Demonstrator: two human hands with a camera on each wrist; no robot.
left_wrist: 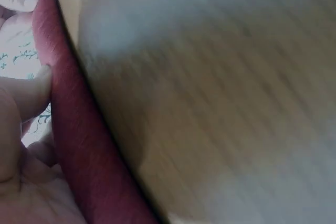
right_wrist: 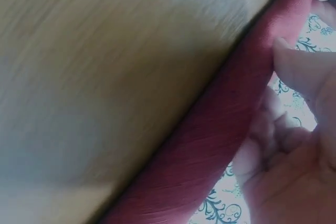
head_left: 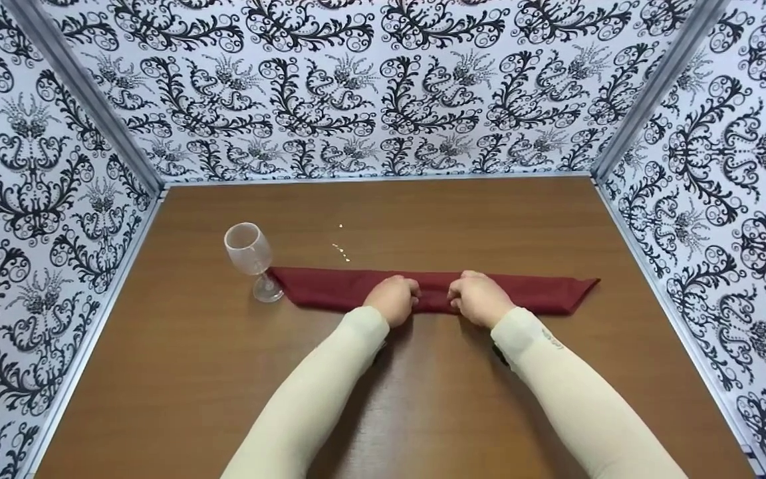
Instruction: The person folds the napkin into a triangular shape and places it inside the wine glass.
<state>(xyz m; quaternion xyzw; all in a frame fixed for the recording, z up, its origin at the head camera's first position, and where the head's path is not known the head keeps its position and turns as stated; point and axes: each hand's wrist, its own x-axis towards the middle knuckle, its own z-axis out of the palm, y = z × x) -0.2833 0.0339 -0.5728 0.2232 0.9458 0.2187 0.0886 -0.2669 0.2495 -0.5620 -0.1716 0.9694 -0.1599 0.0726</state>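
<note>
In the middle of the frame, the left hand [head_left: 393, 299] and the right hand [head_left: 481, 299] both pinch the long red cloth [head_left: 434, 293], so folding seems the step in hand, and the next move probably calls for even turning together.

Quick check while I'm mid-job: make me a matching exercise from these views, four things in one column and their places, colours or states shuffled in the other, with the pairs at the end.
Things
1. Cloth
2. Stemmed glass
3. Wall panels
4. Right hand

Places, colours, states
A. White with black scrollwork
B. Gripping the red fabric
C. Standing by the cloth's left end
D. Dark red, lying in a long strip

Pairs: 1-D, 2-C, 3-A, 4-B
</note>
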